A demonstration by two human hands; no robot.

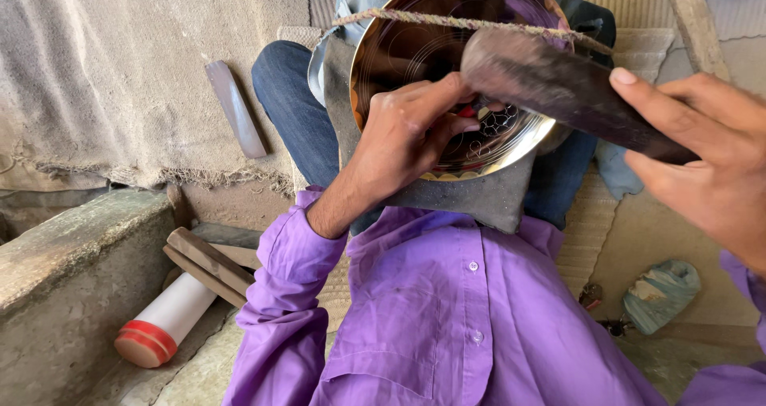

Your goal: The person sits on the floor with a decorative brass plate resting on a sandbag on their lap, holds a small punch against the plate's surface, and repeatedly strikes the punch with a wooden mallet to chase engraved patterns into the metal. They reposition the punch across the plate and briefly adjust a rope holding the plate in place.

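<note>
A shiny round metal plate (399,47) leans on a grey pad (471,199) against my knees, with a rope (447,21) stretched across its top. My left hand (411,139) rests on the plate's lower middle, fingers pinched on a small engraving tool whose tip is mostly hidden. An engraved floral pattern shows beside the fingertips. My right hand (702,147) grips a dark wooden mallet (558,87), its head raised over the plate just above my left hand.
A white cylinder with a red end (159,326) and wooden sticks (207,264) lie at lower left beside a stone block (64,278). A dark flat bar (235,107) lies on burlap. A crumpled blue-white wrapper (661,293) sits at the right.
</note>
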